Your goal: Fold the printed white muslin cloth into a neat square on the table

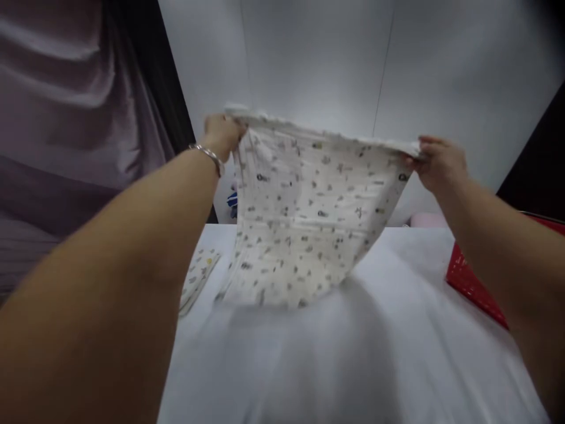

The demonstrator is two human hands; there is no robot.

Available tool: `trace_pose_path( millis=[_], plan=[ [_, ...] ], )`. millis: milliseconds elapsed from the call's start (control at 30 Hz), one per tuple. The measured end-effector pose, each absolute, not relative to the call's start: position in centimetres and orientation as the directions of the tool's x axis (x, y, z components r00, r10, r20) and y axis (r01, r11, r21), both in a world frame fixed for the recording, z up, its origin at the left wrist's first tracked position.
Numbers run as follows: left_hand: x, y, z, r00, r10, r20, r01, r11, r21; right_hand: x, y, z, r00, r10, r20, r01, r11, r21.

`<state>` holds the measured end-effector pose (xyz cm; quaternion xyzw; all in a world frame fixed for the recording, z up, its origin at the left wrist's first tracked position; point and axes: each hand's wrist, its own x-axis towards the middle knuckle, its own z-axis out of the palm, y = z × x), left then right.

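Note:
Both my arms reach forward, holding up a white cloth [304,212] printed with small dark motifs. At its upper left corner my left hand [224,134], with a silver bangle on the wrist, is closed on the edge. My right hand [441,160] pinches the upper right corner. Between them the top edge runs fairly straight, sloping down to the right. The cloth hangs in a curve over the white table surface [335,365]; its lower end is blurred, and I cannot tell whether it touches the surface.
A folded patterned cloth [198,277] lies on the table at the left, partly behind my forearm. A shiny red item [474,285] sits at the right, partly hidden by my arm. A pinkish curtain [66,106] hangs at left, before a pale wall [309,59].

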<state>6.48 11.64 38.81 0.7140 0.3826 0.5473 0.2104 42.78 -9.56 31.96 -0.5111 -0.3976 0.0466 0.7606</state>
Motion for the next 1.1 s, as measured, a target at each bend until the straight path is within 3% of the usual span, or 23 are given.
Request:
trace_pose_path(
  millis=[133, 267, 400, 500, 600, 667, 833, 1100],
  plan=[
    [4.3, 11.4, 41.5, 0.157, 0.635, 0.756, 0.181, -0.771, 0.610, 42.6, -10.7, 35.4, 0.584, 0.409, 0.701, 0.458, 0.547, -0.701],
    [1.0, 9.4, 36.1, 0.264, 0.647, 0.715, 0.210, -0.762, 0.612, 41.7, -14.4, 31.7, 0.643, 0.415, 0.644, 0.475, 0.443, -0.760],
    [-2.4, 7.2, 25.4, 0.413, 0.742, 0.528, 0.337, -0.663, 0.669, 39.8, -18.7, 22.7, 0.709, 0.544, 0.448, 0.316, 0.323, -0.892],
    [-4.5, 4.9, 15.8, 0.596, 0.741, 0.310, 0.378, -0.599, 0.706, 37.8, -22.1, 14.1, 0.737, 0.649, 0.189, 0.202, 0.056, -0.978],
    [-6.1, 1.7, 7.6, 0.694, 0.706, 0.143, 0.417, -0.556, 0.719, 35.3, -25.6, 6.5, 0.706, 0.705, -0.058, 0.110, -0.191, -0.976],
    [-7.0, -0.3, 4.4, 0.736, 0.658, 0.158, 0.398, -0.610, 0.685, 33.8, -27.7, 3.2, 0.691, 0.698, -0.190, 0.047, -0.305, -0.951],
    [-9.3, -3.3, 3.4, 0.751, 0.595, 0.286, 0.354, -0.729, 0.586, 31.5, -31.7, 0.9, 0.694, 0.665, -0.276, -0.010, -0.374, -0.927],
    [-12.6, -5.6, 2.3, 0.726, 0.623, 0.292, 0.443, -0.748, 0.494, 31.5, -33.6, 0.4, 0.699, 0.646, -0.306, 0.059, -0.479, -0.876]
  ],
)
